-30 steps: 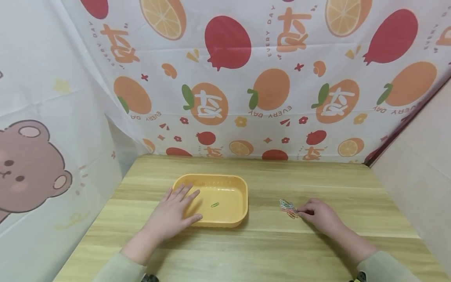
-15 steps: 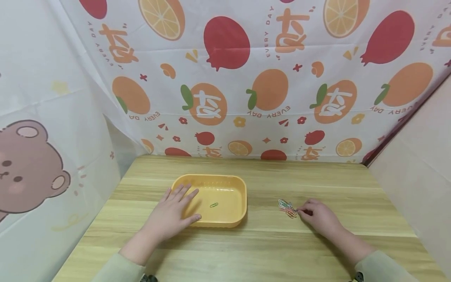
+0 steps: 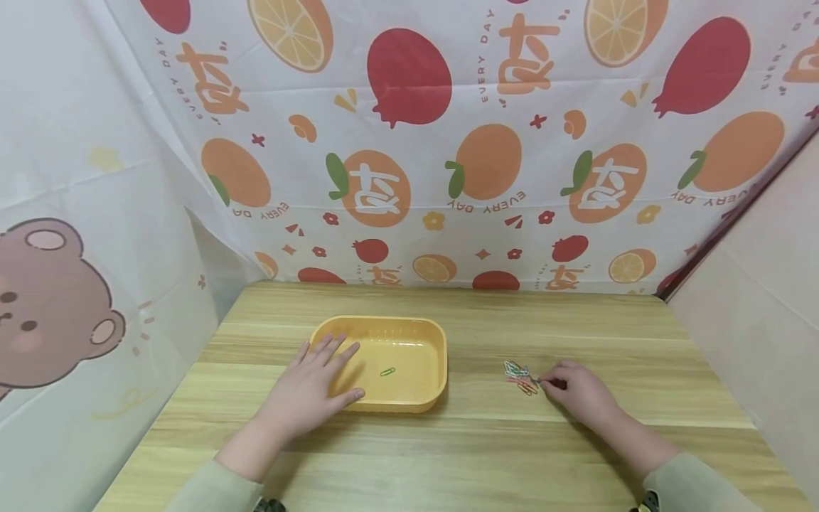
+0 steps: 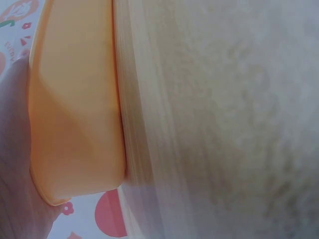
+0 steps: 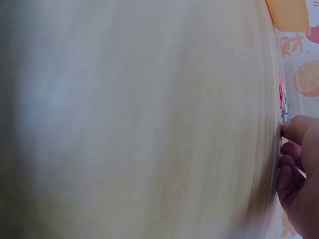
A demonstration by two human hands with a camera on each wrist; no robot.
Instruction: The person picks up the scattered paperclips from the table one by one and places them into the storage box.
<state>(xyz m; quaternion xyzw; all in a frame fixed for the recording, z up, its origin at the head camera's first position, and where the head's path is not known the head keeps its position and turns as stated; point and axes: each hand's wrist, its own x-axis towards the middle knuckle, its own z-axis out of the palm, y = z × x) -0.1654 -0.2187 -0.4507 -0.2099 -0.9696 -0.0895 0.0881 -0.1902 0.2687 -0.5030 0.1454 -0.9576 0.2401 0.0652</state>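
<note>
A shallow yellow tray [image 3: 409, 405] stands on the wooden table with one green paper clip [image 3: 387, 372] lying inside. My left hand [image 3: 309, 387] rests over the tray's left side, fingers spread and straight; in the left wrist view it lies along the rim of the tray [image 4: 79, 124]. To the right of the tray is a small pile of paper clips [image 3: 520, 377], white, green, pink and orange. At the pile's right edge my right hand [image 3: 582, 393] pinches a dark bluish paper clip [image 3: 536, 380] between thumb and forefinger, the other fingers curled under.
A wooden table [image 3: 448, 455] spans the front. Behind it hangs a white cloth [image 3: 435, 171] printed with fruit; a bear-printed cloth [image 3: 57, 299] is at the left and a pale wall [image 3: 755, 306] at the right.
The view has shifted very slightly. Both hands stay almost in place, the right fingertips still at the pile's edge, where a bit more of the bluish paper clip shows.
</note>
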